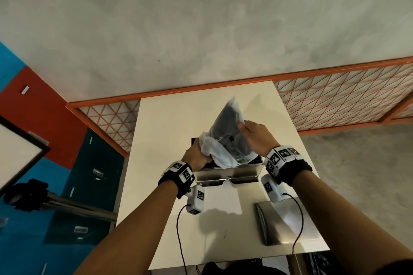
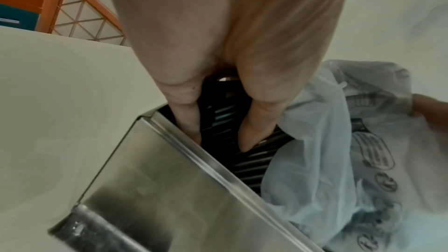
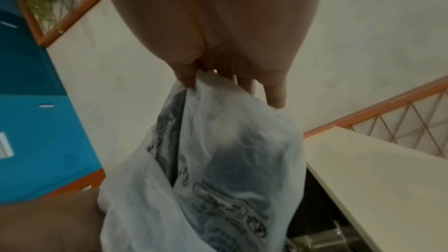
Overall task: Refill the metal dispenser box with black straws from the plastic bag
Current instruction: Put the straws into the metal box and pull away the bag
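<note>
Straws [image 2: 252, 162], black and ridged, lie packed inside the open metal box [image 1: 225, 173], which I take as my landmark at the middle of a cream table [image 1: 169, 131]. I see the translucent plastic bag [image 1: 225, 136] held tilted over the box, its open mouth down at the box opening and its closed end pointing up and away from me; dark contents show through the film along with black printing. My right hand [image 1: 252, 135] is clamped on the bag's upper part, on the right of the box, thumb and fingers [image 3: 276, 93] pinching a fold of plastic. My left hand [image 1: 197, 156] is at the left end of the box, by the bag's mouth; from the head view it seems to bunch the plastic, but the left wrist view shows two fingers [image 2: 254, 133] reaching straight down onto the straws, so I cannot tell whether it grips anything.

Nearer me than the box, to its right, a flat metal lid [image 1: 281, 221] lies on the table. Beyond the box, an orange frame with diamond mesh [image 1: 335, 100] runs along the table's far edge, below a rough grey wall [image 1: 201, 29]. Left of the box stand blue and red lockers [image 1: 33, 105].
</note>
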Available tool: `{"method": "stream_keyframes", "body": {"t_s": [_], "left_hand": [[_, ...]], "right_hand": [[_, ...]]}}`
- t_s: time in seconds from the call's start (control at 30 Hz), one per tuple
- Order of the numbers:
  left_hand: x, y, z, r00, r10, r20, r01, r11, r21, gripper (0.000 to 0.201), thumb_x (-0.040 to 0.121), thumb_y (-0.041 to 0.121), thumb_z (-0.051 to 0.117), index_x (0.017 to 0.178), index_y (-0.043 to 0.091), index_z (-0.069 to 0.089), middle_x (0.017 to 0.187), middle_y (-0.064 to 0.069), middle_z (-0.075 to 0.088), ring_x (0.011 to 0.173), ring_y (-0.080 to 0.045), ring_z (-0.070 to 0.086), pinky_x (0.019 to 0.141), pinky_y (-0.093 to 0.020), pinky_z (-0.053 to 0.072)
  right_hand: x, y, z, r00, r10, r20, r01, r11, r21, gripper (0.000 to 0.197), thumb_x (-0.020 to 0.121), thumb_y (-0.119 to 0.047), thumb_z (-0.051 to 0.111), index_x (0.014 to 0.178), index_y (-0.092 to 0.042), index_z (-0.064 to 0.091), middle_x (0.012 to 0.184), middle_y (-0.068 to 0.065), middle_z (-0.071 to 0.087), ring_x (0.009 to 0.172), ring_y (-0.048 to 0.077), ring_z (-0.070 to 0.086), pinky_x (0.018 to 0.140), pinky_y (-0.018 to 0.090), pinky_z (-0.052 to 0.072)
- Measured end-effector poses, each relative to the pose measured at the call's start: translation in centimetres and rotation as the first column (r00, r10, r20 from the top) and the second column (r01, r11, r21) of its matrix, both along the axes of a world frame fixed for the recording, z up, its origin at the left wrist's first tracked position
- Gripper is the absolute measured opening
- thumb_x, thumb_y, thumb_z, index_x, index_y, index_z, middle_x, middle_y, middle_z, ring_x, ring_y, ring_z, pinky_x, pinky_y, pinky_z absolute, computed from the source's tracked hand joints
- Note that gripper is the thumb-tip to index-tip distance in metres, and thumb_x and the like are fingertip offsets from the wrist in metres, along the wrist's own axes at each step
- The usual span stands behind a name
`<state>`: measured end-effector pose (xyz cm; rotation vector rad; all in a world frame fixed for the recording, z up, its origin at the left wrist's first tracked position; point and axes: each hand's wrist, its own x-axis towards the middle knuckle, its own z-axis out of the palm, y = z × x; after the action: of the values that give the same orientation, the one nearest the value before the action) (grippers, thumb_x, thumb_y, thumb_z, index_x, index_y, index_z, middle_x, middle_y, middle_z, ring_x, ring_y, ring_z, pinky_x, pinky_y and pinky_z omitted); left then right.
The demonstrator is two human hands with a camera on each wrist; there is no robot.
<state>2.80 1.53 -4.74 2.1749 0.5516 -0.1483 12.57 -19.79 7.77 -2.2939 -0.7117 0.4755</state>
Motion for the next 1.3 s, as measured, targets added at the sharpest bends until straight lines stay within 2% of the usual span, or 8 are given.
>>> {"method": "stream_keyframes", "body": {"t_s": [0.2, 0.33, 0.43, 0.6, 0.7, 0.83, 1.03, 1.3], "left_hand": [[-0.9, -1.7, 2.7, 1.000, 0.029, -0.007, -0.029, 1.000, 0.008, 0.082, 0.085, 0.021, 0.077, 0.153, 0.020, 0.032, 0.133, -0.011, 0.058, 0.121, -0.033, 0.059, 0.103, -0.039, 0.047], [-1.2, -2.2, 3.6, 1.000, 0.026, -0.002, -0.026, 0.999, -0.018, 0.083, 0.088, 0.020, 0.076, 0.156, 0.019, 0.027, 0.141, -0.011, 0.055, 0.127, -0.032, 0.055, 0.102, -0.033, 0.043], [-1.4, -2.2, 3.7, 0.999, 0.040, -0.005, -0.040, 0.999, -0.024, 0.078, 0.088, 0.019, 0.076, 0.153, 0.018, 0.032, 0.134, -0.012, 0.057, 0.125, -0.034, 0.056, 0.101, -0.035, 0.044], [-1.2, -2.3, 3.5, 0.994, 0.103, -0.022, -0.104, 0.994, -0.043, 0.068, 0.088, 0.017, 0.074, 0.144, 0.011, 0.036, 0.119, -0.007, 0.054, 0.119, -0.036, 0.058, 0.094, -0.036, 0.046], [-1.1, -2.5, 3.5, 0.994, 0.109, 0.008, -0.108, 0.992, -0.061, 0.066, 0.088, 0.015, 0.073, 0.143, 0.013, 0.037, 0.112, -0.001, 0.053, 0.116, -0.034, 0.060, 0.091, -0.032, 0.044], [-1.1, -2.6, 3.3, 0.996, 0.084, 0.033, -0.080, 0.992, -0.099, 0.071, 0.087, 0.014, 0.075, 0.146, 0.016, 0.037, 0.129, -0.005, 0.060, 0.116, -0.024, 0.059, 0.093, -0.029, 0.043], [-1.8, -2.6, 2.9, 0.996, 0.016, 0.084, -0.004, 0.991, -0.132, 0.083, 0.090, 0.016, 0.071, 0.157, 0.027, 0.024, 0.142, -0.002, 0.056, 0.126, -0.019, 0.054, 0.109, -0.035, 0.042], [-1.6, -2.3, 3.2, 0.985, -0.065, 0.160, 0.071, 0.997, -0.031, 0.074, 0.091, 0.000, 0.067, 0.153, 0.007, 0.026, 0.136, 0.003, 0.047, 0.128, -0.014, 0.046, 0.096, -0.002, 0.031]], "right_hand": [[-0.1, -0.5, 1.1, 0.991, -0.131, -0.017, 0.131, 0.968, 0.212, 0.030, 0.105, -0.029, 0.038, 0.082, -0.017, 0.053, 0.066, -0.004, 0.053, 0.058, 0.012, 0.046, 0.050, 0.018, 0.033], [-0.5, -0.1, 0.8, 0.999, -0.049, -0.012, 0.050, 0.991, 0.121, 0.042, 0.106, -0.035, 0.035, 0.067, -0.020, 0.042, 0.064, 0.000, 0.051, 0.061, 0.019, 0.046, 0.056, 0.025, 0.034], [-0.3, -0.3, 0.8, 0.992, -0.122, -0.021, 0.123, 0.968, 0.218, 0.036, 0.105, -0.031, 0.037, 0.071, -0.024, 0.048, 0.067, 0.000, 0.055, 0.062, 0.018, 0.048, 0.056, 0.022, 0.036], [-0.4, -0.4, 1.0, 0.989, -0.123, -0.087, 0.140, 0.963, 0.231, 0.029, 0.103, -0.043, 0.038, 0.110, -0.022, 0.056, 0.095, 0.007, 0.067, 0.087, 0.025, 0.062, 0.068, 0.027, 0.041], [0.0, -0.1, 0.1, 0.987, -0.058, -0.152, 0.082, 0.984, 0.157, 0.059, 0.097, -0.052, 0.049, 0.145, -0.024, 0.029, 0.132, 0.015, 0.058, 0.112, 0.033, 0.060, 0.086, 0.031, 0.043], [0.3, 0.3, -0.3, 0.982, -0.074, -0.176, 0.112, 0.970, 0.216, 0.076, 0.085, -0.055, 0.065, 0.145, -0.036, 0.023, 0.123, 0.005, 0.060, 0.102, 0.028, 0.062, 0.082, 0.033, 0.049], [0.5, 1.5, 1.1, 0.986, -0.081, -0.147, 0.119, 0.956, 0.269, 0.050, 0.086, -0.040, 0.071, 0.121, -0.029, 0.037, 0.098, 0.002, 0.062, 0.082, 0.023, 0.063, 0.062, 0.026, 0.047], [0.2, 2.7, 1.2, 0.998, -0.065, 0.007, 0.059, 0.946, 0.318, 0.039, 0.094, -0.024, 0.060, 0.124, -0.027, 0.035, 0.098, 0.005, 0.062, 0.072, 0.017, 0.062, 0.059, 0.024, 0.051]]}}
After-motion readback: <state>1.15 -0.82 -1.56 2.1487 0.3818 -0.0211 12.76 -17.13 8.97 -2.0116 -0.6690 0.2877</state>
